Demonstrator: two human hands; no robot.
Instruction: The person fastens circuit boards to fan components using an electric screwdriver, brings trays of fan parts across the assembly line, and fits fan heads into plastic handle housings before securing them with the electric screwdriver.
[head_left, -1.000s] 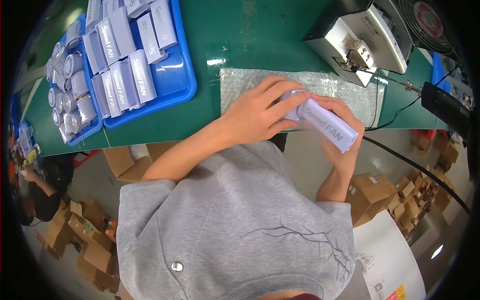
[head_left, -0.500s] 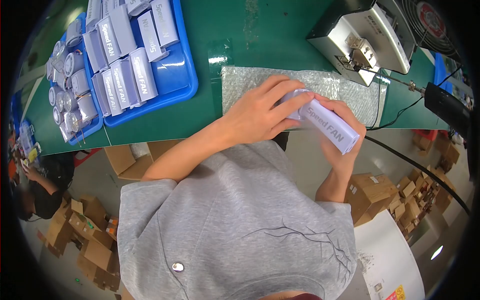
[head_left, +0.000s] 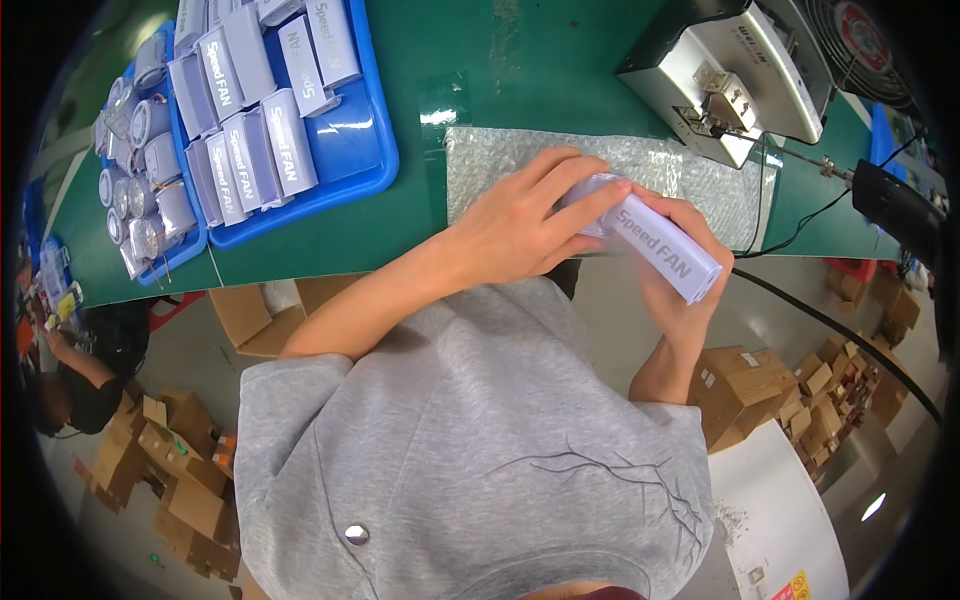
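A pale lavender fan housing (head_left: 665, 250) with "Speed FAN" lettering is held at a slant above the front edge of the table. My left hand (head_left: 540, 215) grips a rounded lavender piece (head_left: 600, 190) at the housing's upper-left end, fingers curled over it. Whether the two are joined I cannot tell, as my fingers cover the meeting point. Around the housing's right side and underneath wraps my right hand (head_left: 705, 245), its thumb near the upper end. Under and beyond both hands lies a bubble-wrap sheet (head_left: 690, 165) on the green table (head_left: 430, 225).
A blue tray (head_left: 375, 165) at the left bears several lettered housings (head_left: 285, 140). Beside it, another blue tray (head_left: 190, 262) carries rounded fan parts (head_left: 150, 120) with wires. A metal machine (head_left: 750, 70) stands at the back right, near a black cable (head_left: 830, 330). A person (head_left: 90, 360) is at far left.
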